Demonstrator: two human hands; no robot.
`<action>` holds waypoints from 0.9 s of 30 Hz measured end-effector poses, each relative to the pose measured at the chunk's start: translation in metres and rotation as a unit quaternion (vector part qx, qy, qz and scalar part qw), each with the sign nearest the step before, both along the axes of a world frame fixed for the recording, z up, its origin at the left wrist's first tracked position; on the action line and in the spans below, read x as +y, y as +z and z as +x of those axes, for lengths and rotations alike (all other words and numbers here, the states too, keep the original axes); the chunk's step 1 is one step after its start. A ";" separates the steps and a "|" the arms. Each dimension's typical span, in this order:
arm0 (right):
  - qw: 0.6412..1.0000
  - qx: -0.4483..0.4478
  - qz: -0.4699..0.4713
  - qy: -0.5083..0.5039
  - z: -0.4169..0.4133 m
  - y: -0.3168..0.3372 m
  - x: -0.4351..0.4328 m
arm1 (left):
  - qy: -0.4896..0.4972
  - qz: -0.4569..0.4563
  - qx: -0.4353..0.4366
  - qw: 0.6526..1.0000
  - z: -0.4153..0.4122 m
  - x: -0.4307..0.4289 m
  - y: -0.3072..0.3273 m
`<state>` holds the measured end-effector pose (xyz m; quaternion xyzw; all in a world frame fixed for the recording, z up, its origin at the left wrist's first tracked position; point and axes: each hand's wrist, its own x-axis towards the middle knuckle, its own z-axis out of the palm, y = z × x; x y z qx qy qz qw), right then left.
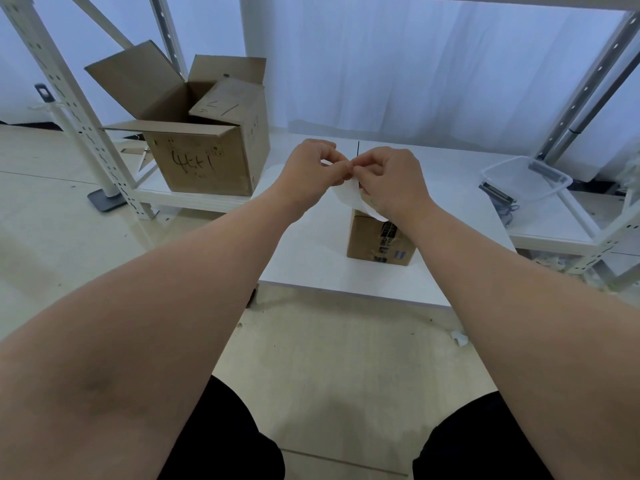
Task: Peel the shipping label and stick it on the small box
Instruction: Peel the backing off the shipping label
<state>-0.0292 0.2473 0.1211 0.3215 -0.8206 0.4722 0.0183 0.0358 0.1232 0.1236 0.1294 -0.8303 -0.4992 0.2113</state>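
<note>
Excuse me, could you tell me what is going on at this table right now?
A person holds a white shipping label with both hands. The left hand and right hand pinch its top edge close together, apparently working it loose to peel it. The sheet hangs just above the small box on the white table; it is not yet stuck on. A larger open cardboard box sits to the left.

Two hands, left hand (311, 172) and right hand (389, 183); one label (349, 196). Three cardboard boxes: small box (372, 244), open box (202, 168) at ten o'clock, inner box (230, 102) inside it. One clear tub (554, 187) at three o'clock.
</note>
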 end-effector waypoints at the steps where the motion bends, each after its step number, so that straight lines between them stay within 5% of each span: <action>1: 1.000 0.025 0.018 0.000 0.001 0.000 0.001 | -0.002 0.005 -0.003 1.000 0.000 0.000 0.000; 9: 0.998 0.052 0.034 0.007 0.004 0.002 0.000 | -0.012 0.006 -0.010 1.000 -0.003 0.000 -0.004; 27: 0.976 -0.176 -0.130 0.024 0.000 0.007 0.005 | -0.041 -0.172 0.005 0.984 -0.002 -0.001 0.002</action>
